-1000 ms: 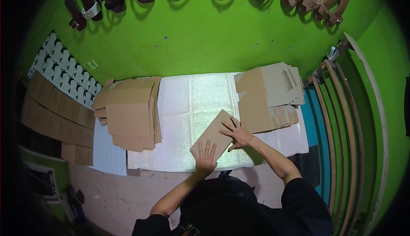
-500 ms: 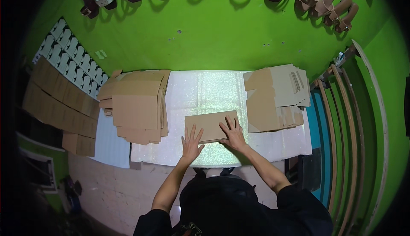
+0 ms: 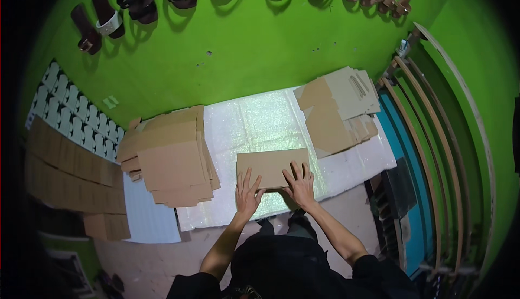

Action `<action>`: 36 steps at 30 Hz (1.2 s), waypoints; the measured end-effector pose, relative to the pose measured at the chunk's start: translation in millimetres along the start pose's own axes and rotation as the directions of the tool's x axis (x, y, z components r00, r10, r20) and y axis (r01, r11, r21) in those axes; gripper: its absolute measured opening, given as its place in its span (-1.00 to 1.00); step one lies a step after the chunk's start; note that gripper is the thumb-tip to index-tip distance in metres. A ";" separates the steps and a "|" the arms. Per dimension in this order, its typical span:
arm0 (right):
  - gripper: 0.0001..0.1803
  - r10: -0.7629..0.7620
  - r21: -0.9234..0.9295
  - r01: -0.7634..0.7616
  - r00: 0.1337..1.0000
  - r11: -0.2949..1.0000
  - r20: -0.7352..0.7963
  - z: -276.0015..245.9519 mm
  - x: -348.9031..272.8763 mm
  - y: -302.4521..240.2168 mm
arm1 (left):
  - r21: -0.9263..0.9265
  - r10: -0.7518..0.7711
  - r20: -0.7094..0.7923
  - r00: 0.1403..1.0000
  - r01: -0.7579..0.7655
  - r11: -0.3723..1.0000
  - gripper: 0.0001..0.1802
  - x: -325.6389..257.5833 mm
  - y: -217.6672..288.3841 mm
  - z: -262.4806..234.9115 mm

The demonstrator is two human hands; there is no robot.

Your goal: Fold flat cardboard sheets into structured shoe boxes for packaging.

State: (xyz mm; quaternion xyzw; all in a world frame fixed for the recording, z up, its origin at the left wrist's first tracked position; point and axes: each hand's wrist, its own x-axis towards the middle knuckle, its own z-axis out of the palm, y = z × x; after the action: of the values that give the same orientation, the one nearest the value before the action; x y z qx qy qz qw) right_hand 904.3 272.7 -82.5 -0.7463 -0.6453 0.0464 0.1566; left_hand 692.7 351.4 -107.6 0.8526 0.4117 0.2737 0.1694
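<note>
The flat cardboard blank (image 3: 272, 167) lies on the white foam sheet (image 3: 260, 123), square to its near edge; one second earlier it sat diagonally. The left hand (image 3: 247, 193) presses its lower left corner, fingers spread flat. The right hand (image 3: 299, 184) rests on its lower right part, fingers spread flat, clamped on nothing. Left of the blank lies a stack of folded cardboard (image 3: 170, 161), unchanged. Right of it, a looser cardboard pile (image 3: 336, 109), unchanged.
</note>
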 end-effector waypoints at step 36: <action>-0.32 -0.478 0.081 0.490 0.869 0.868 -0.133 -5.7 -262.1 -440.6 | 0.087 -0.401 -0.346 0.848 0.455 0.886 -0.25 -445.1 -37.0 -363.9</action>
State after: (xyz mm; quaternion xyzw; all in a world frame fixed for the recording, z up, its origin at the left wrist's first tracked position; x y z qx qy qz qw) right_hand 445.3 67.6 17.4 -0.5521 -0.7986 0.0013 0.2397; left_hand 222.0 43.1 16.2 0.6946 0.6348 0.3274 0.0862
